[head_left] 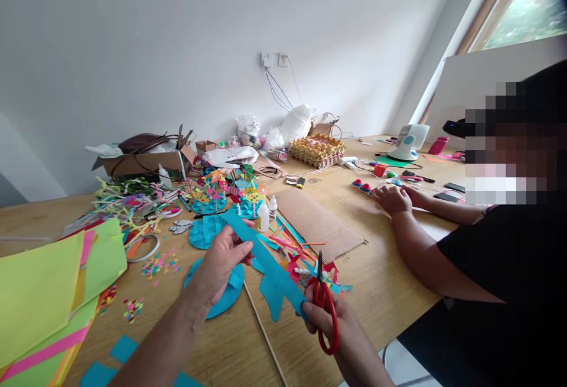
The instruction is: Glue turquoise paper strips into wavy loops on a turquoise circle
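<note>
My left hand point(224, 260) pinches the upper end of a long blue paper strip point(266, 263) and holds it above the wooden table point(381, 292). My right hand point(330, 322) grips red-handled scissors point(325, 307), blades pointing up, and also pinches the strip's lower end. A round blue paper disc point(228, 298) lies on the table under my left hand. A thin wooden stick point(266, 337) lies between my hands.
Yellow-green and pink paper sheets point(48, 292) lie at the left, with paper scraps, confetti and a tape roll point(142, 247). A glue bottle point(263, 215), cardboard sheet point(316, 224), egg tray point(316, 149) and boxes stand farther back. A person in black sits at the right, hands point(392, 198) on the table.
</note>
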`<state>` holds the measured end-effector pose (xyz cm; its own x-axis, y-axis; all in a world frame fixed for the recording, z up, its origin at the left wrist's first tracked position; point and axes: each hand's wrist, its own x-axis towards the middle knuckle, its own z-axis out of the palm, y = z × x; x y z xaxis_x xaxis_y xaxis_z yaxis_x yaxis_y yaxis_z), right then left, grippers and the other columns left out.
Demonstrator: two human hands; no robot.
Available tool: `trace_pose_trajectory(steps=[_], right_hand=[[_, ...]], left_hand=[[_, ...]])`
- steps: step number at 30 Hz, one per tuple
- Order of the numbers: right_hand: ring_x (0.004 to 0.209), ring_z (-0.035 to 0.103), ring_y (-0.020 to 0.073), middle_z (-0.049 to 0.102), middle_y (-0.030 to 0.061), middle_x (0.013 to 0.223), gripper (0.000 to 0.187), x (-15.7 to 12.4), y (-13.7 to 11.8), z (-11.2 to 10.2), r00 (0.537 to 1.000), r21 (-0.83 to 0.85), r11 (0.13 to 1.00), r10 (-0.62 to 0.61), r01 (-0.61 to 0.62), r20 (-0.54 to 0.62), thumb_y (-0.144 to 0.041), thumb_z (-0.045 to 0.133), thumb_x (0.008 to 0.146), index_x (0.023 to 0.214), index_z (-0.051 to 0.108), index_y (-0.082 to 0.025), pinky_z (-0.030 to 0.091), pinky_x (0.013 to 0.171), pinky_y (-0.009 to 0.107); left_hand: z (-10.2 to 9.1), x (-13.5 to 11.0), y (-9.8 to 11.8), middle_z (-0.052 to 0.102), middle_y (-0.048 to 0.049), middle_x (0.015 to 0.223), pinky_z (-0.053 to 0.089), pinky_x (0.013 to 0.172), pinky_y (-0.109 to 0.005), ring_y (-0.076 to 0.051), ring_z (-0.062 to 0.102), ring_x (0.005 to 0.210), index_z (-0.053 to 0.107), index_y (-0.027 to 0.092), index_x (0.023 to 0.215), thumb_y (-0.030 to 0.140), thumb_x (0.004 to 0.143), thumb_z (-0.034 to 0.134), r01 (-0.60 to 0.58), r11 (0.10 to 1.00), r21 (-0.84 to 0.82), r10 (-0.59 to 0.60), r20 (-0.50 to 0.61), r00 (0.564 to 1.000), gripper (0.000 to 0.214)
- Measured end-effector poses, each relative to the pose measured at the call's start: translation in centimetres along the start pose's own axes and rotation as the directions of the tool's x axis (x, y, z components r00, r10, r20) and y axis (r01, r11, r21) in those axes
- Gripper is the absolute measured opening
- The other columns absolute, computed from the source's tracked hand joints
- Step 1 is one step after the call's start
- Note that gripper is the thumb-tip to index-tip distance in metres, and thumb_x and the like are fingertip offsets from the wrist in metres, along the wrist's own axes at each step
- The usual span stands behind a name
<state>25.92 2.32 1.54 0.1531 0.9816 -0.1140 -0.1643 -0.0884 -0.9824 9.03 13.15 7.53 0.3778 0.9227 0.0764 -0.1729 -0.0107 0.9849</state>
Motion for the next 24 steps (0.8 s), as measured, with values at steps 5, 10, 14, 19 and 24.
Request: trace_pose_trajectory(steps=[5,10,14,19,24], right_hand=[[0.05,0.039,0.0086,0.044,-0.0056,0.055,0.024,1.1,-3.8,-2.1,0.992,-0.2,0.976,-0.106,0.09,-0.069,-0.036,0.063,0.067,0.068,0.049,-0.017,0.032,0.048,0.022],[0.052,0.039,0.0094,0.047,-0.0046,0.056,0.01,2.0,-9.7,-3.7,0.969,-0.459,0.854,-0.21,0.247,0.131,-0.025,0.062,0.066,0.066,0.054,-0.018,0.03,0.048,0.022],[0.051,0.038,0.0085,0.049,-0.0043,0.056,0.005,2.8,-13.2,-3.0,0.933,-0.607,0.717,-0.179,0.342,0.313,-0.021,0.059,0.068,0.064,0.058,-0.018,0.028,0.047,0.021],[0.05,0.035,0.0061,0.048,-0.0066,0.052,0.007,3.8,-15.7,-0.8,0.859,-0.63,0.614,-0.169,0.475,0.483,-0.017,0.057,0.067,0.06,0.06,-0.017,0.025,0.046,0.019],[0.05,0.038,0.0063,0.049,-0.0068,0.054,0.005,4.8,-16.2,0.5,0.865,-0.547,0.684,-0.276,0.484,0.419,-0.021,0.062,0.066,0.063,0.061,-0.016,0.028,0.048,0.019]], left_hand=[[-2.2,-0.2,0.9,0.065,-0.0023,0.078,0.048,0.064,-0.027,-0.016,0.062,0.07,0.055,0.018,0.095,0.031,0.072,0.064,0.044,0.972,-0.233,-0.039,0.024,0.999,0.028],[-5.5,-0.4,3.3,0.068,-0.0129,0.081,0.047,0.07,-0.037,-0.027,0.064,0.077,0.055,0.015,0.112,0.059,0.075,0.047,0.218,0.971,-0.1,-0.162,0.395,0.904,0.058],[-5.7,-0.4,4.5,0.067,-0.0122,0.089,0.046,0.071,-0.032,-0.026,0.061,0.082,0.062,0.018,0.107,0.048,0.073,0.058,0.128,0.955,0.266,-0.26,0.553,0.792,0.045],[-2.7,-0.6,4.3,0.063,-0.0026,0.078,0.039,0.058,-0.022,-0.018,0.056,0.071,0.069,0.024,0.091,0.03,0.073,0.061,-0.049,0.876,0.479,-0.278,0.586,0.761,0.02],[-0.8,-1.2,2.9,0.058,0.0001,0.062,0.034,0.052,-0.021,-0.015,0.049,0.059,0.069,0.019,0.066,0.029,0.07,0.064,-0.035,0.934,0.356,-0.167,0.521,0.837,0.012]])
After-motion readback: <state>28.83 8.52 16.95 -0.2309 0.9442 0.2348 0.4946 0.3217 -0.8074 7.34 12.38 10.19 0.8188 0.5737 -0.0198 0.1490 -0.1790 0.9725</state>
